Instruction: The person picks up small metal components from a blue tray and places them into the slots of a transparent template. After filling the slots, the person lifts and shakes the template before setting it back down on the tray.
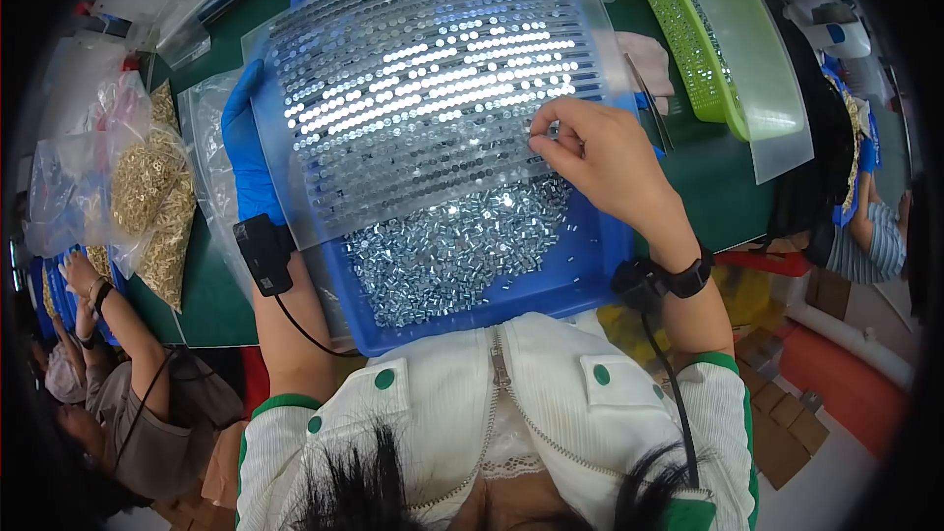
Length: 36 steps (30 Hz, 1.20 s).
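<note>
Two hair locks [366, 492], two hands [250, 152] [612, 152], one sheet [317, 230]

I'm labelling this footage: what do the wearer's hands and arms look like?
The left hand wears a blue glove, with a black boxy wrist device bearing a pale mark and a black cable. The right hand is bare, with a black strapped device and another cable. The short white ribbed sleeves have green cuffs.

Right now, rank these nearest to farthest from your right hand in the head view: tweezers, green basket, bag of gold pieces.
1. Tweezers, just right of the right hand
2. Green basket, farther right
3. Bag of gold pieces, far left
</note>
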Tool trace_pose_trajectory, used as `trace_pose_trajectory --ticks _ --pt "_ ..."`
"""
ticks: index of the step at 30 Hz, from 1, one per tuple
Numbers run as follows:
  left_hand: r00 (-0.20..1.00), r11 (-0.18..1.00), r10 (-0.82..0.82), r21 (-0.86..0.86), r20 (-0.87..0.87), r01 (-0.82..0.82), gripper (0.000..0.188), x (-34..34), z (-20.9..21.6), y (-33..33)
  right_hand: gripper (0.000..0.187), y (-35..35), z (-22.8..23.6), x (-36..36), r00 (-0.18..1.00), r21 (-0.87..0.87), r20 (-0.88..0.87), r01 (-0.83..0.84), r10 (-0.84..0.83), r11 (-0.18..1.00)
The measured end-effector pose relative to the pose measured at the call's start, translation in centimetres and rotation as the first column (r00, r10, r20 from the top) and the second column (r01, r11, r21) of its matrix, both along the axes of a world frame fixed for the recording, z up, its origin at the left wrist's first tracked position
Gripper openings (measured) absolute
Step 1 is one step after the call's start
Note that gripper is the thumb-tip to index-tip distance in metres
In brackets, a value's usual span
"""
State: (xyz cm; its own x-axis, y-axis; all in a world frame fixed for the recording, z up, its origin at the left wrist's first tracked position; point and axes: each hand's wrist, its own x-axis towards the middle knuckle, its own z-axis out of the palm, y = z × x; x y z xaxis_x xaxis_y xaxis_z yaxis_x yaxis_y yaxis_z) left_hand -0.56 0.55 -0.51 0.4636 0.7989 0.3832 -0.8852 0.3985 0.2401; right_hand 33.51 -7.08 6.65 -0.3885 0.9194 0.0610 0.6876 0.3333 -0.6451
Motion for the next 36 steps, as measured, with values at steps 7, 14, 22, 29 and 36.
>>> trace_pose_trajectory --ticks 7,14,22,29,36 --pt "0.721 0.792 0.444 -0.143 -0.532 -0.593 0.028 0.6 0.6 -1.2 0.011 0.4 -1.1 2.1 0.866 -0.177 -0.489 0.021 -0.106 0.984" --pt "0.805 0.821 0.345 -0.262 -0.483 -0.508 0.037 0.1 0.3 -0.6 0.012 -0.1 0.7 5.2 0.673 -0.705 -0.568 -0.1 -0.474 0.702" --pt "0.898 0.9 0.265 -0.244 -0.352 -0.361 0.041 -0.8 -0.7 -0.2 0.013 -1.2 0.2 3.4 0.974 -0.319 -0.199 0.038 -0.106 0.947" --pt "0.852 0.847 0.321 -0.277 -0.413 -0.453 0.041 -1.0 -0.8 -0.1 0.019 -2.0 0.1 0.8 0.99 -0.106 -0.122 -0.08 0.067 0.991" --pt "0.824 0.768 0.341 -0.371 -0.452 -0.521 0.042 1.0 1.2 -0.7 0.018 -1.9 0.4 0.2 0.994 -0.014 -0.078 -0.075 0.073 0.997"
